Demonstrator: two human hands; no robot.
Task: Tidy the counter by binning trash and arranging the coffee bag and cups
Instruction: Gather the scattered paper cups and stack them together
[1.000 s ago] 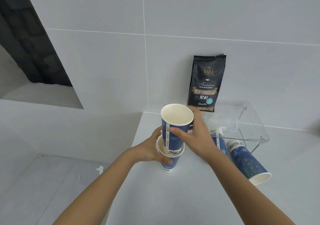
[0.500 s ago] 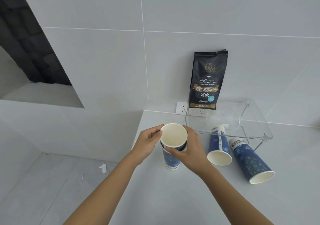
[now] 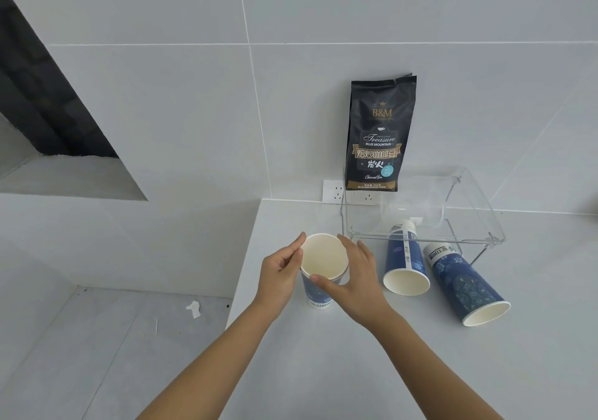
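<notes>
A stack of blue paper cups [image 3: 318,291] stands upright near the counter's left edge, its white inside facing up. My left hand [image 3: 280,272] rests against the rim's left side. My right hand [image 3: 354,277] wraps the rim from the right, thumb in front. Two more blue cups lie on their sides to the right, one [image 3: 404,257] with its base under the clear rack, the other [image 3: 466,285] pointing its mouth to the lower right. A black coffee bag [image 3: 378,134] stands on top of the rack against the wall.
The clear acrylic rack [image 3: 479,225] sits at the back of the white counter [image 3: 323,371]. A double wall socket [image 3: 335,191] is behind it. Left of the counter edge the floor lies lower, with a scrap of white paper [image 3: 193,309] on it.
The upper cup, half raised a second ago, has been pushed down fully into the lower cup. Both hands have shifted up to the rim.
</notes>
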